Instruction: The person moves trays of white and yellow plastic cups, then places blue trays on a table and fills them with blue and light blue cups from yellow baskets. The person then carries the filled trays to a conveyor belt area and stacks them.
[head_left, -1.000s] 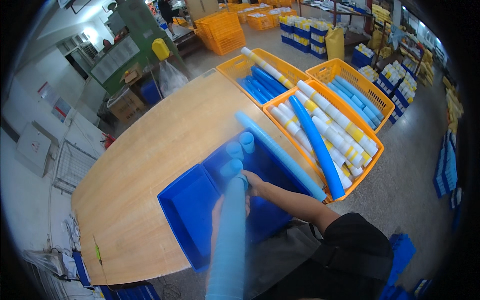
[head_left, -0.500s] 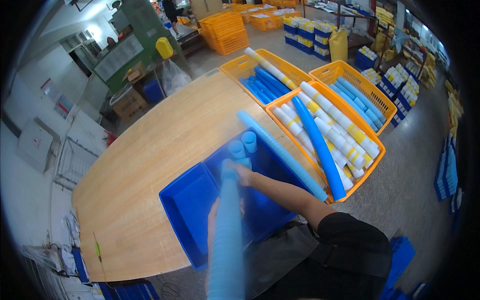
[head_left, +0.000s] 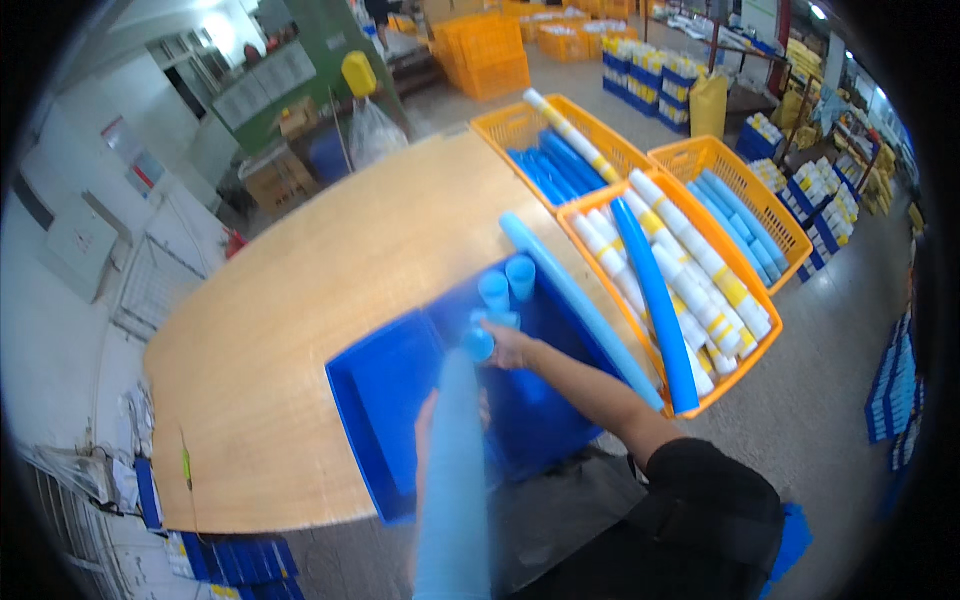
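Blue cylindrical cup stack (head_left: pixel 455 490) in curled left grip (head_left: pixel 426 422), right grip (head_left: pixel 511 346) pinching 1 round cup (head_left: pixel 479 345), wooden table (head_left: pixel 310 260)

Cups (head_left: pixel 520 279) stand in the right bin (head_left: pixel 545 425) on the table (head_left: pixel 300 300), left of a cup stack (head_left: pixel 582 312) and crates (head_left: pixel 742 374).

The left hand (head_left: pixel 427 416) holds a long light-blue stack (head_left: pixel 455 490) running toward 6 o'clock; beside its blurred upper end, the right hand (head_left: pixel 510 346) grips a light-blue cup (head_left: pixel 478 345). From there, two upright cups (head_left: pixel 521 282) stand at 12 o'clock in a blue bin (head_left: pixel 535 415); an orange crate (head_left: pixel 743 377) sits at 2 o'clock.
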